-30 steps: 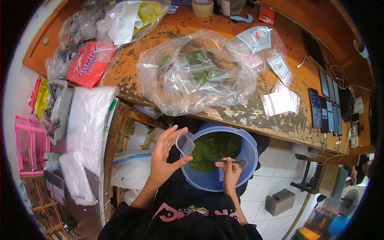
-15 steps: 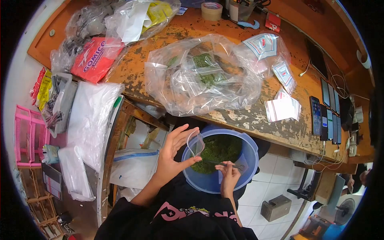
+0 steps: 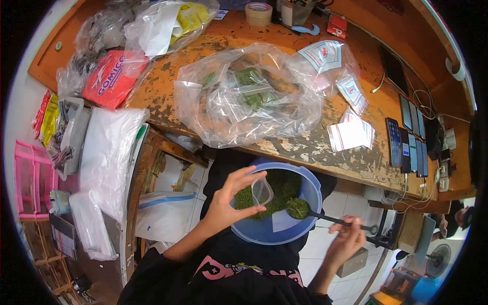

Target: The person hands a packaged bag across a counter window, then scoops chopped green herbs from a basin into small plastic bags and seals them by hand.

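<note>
Between the thumb and fingers of my left hand (image 3: 229, 201) is a small clear plastic bag (image 3: 262, 192), its mouth held apart over the tub. My right hand (image 3: 348, 241) grips the handle of a black measuring spoon (image 3: 325, 217) to the right of the tub. Heaped in the spoon's bowl is green, crumbly, dried-leaf-like material (image 3: 298, 208). More of it lies in the blue plastic tub (image 3: 319, 190) in front of me. A pale, flat piece (image 3: 283, 222) shows inside the tub, partly covered.
On the worn wooden table (image 3: 162, 114) lies a large clear bag (image 3: 203, 124) with green material inside. Small zip bags (image 3: 352, 135) and several phones (image 3: 394, 142) are at the right. Stacked clear plastic bags (image 3: 109, 157) lie at the left, and a tape roll (image 3: 258, 13) stands at the back.
The spoon has come up out of the green material with a heaped load, and my right hand has moved right. My left hand with the small bag has shifted slightly right.
</note>
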`<control>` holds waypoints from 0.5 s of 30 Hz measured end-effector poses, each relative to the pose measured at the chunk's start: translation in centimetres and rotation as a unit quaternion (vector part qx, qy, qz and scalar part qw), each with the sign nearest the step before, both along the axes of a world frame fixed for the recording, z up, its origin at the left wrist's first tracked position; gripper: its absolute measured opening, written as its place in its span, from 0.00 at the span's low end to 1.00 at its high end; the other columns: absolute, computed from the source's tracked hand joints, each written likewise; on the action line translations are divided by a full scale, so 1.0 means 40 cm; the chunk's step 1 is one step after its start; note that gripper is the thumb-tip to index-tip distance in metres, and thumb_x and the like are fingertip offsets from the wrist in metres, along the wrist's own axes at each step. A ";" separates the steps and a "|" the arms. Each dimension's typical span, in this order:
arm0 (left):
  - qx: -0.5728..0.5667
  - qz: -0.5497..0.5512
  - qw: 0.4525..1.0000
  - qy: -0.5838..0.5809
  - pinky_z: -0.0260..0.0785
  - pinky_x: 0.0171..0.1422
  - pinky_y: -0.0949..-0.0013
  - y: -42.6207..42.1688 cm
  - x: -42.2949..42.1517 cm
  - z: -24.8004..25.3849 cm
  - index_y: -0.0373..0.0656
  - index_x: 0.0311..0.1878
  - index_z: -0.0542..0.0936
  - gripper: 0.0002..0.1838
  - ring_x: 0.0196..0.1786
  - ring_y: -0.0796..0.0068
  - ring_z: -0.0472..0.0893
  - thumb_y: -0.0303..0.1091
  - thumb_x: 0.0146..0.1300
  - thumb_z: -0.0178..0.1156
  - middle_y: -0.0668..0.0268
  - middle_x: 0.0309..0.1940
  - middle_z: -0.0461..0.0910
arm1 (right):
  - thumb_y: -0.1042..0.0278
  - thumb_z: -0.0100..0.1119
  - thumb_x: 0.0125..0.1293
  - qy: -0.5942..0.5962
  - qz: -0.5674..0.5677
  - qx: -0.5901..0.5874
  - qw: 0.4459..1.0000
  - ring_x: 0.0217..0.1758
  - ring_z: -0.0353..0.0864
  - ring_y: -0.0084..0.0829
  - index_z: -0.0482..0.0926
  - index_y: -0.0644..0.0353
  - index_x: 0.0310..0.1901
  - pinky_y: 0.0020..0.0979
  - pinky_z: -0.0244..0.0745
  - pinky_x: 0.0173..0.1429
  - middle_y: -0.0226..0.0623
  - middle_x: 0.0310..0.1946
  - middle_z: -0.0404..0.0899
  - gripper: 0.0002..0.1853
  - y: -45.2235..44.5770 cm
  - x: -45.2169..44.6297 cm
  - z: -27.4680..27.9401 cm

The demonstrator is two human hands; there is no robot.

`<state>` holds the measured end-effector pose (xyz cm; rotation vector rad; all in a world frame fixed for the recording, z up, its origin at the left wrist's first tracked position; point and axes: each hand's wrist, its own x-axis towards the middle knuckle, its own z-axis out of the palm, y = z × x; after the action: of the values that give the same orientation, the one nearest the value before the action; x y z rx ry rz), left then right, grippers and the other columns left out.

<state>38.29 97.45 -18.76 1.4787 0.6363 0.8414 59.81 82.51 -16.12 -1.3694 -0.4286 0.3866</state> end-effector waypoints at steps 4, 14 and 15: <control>0.110 -0.046 0.986 0.120 0.61 0.69 0.64 -0.010 0.025 -0.005 0.39 0.66 0.59 0.41 0.64 0.65 0.71 0.24 0.49 0.69 0.58 0.60 0.73 | 0.70 0.41 0.72 -0.051 0.017 0.026 0.998 0.14 0.74 0.32 0.69 0.73 0.29 0.26 0.72 0.13 0.46 0.27 0.71 0.16 0.011 0.030 0.099; 0.080 -0.087 0.980 0.160 0.62 0.68 0.64 -0.036 0.060 0.001 0.43 0.67 0.58 0.40 0.64 0.62 0.71 0.28 0.52 0.67 0.63 0.60 0.73 | 0.73 0.43 0.71 -0.148 0.188 -0.052 0.970 0.20 0.79 0.32 0.72 0.74 0.31 0.28 0.78 0.22 0.45 0.28 0.73 0.13 0.082 -0.011 0.116; 0.080 -0.087 0.980 0.160 0.62 0.68 0.64 -0.039 0.062 -0.004 0.43 0.67 0.58 0.40 0.64 0.62 0.71 0.28 0.52 0.67 0.63 0.60 0.73 | 0.73 0.43 0.71 -0.148 0.188 -0.051 0.970 0.20 0.79 0.32 0.72 0.74 0.31 0.28 0.78 0.22 0.45 0.28 0.73 0.13 0.082 -0.013 0.113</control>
<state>40.77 95.88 -18.90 1.8091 0.6752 0.5327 59.28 85.78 -11.59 -1.4525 -0.9334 0.5209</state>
